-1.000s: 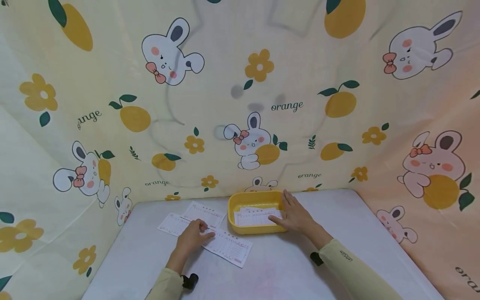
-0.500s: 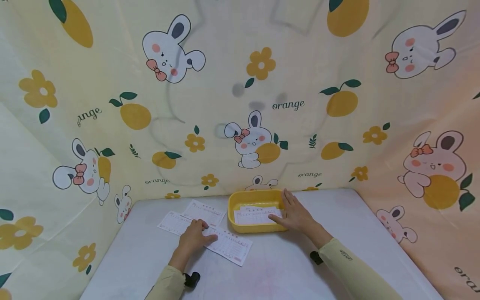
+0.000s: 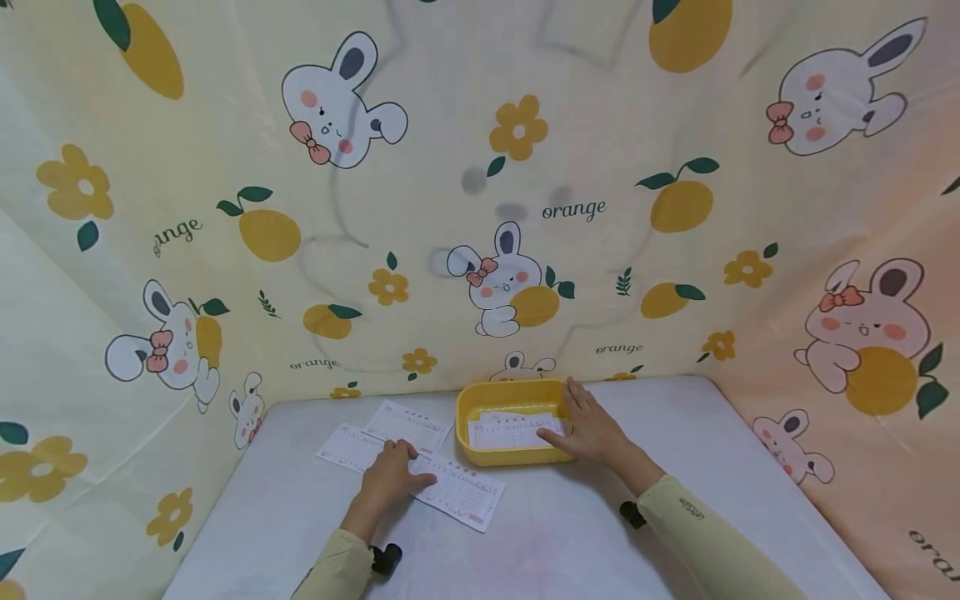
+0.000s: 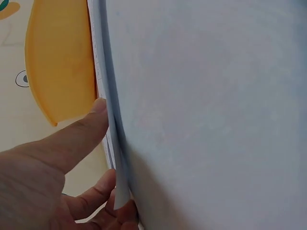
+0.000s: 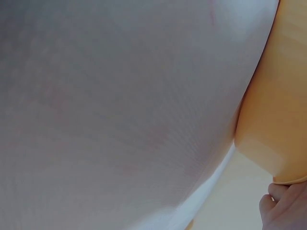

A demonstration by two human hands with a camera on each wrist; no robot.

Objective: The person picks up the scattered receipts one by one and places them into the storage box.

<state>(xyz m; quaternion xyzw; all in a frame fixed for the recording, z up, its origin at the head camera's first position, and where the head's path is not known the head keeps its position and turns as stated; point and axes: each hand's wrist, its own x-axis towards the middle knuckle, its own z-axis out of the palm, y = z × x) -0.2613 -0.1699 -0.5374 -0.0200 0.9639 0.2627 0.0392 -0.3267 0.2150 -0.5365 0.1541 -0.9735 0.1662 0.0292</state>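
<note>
Over the overlapping printed paper slips (image 3: 457,493) left of the basket, my left hand (image 3: 386,479) pinches the edge of a slip. In the left wrist view the thumb (image 4: 98,108) lies against a raised paper edge (image 4: 109,124), with the other fingers bent near its lower corner. My right hand (image 3: 596,429) rests on the right end of the yellow plastic basket (image 3: 517,457), its fingers straight along the rim and the thumb reaching inside. More printed slips (image 3: 510,433) lie in the basket. In the right wrist view only part of the hand (image 5: 285,206) shows beside the basket wall.
A white-covered table (image 3: 555,533) carries everything. Behind it and at both sides hangs a cream curtain (image 3: 450,167) printed with rabbits and oranges. The basket stands close to the table's back edge, and one slip (image 3: 408,423) lies behind the others.
My left hand has shifted slightly to the right over the slips. The right hand and the basket have stayed in place.
</note>
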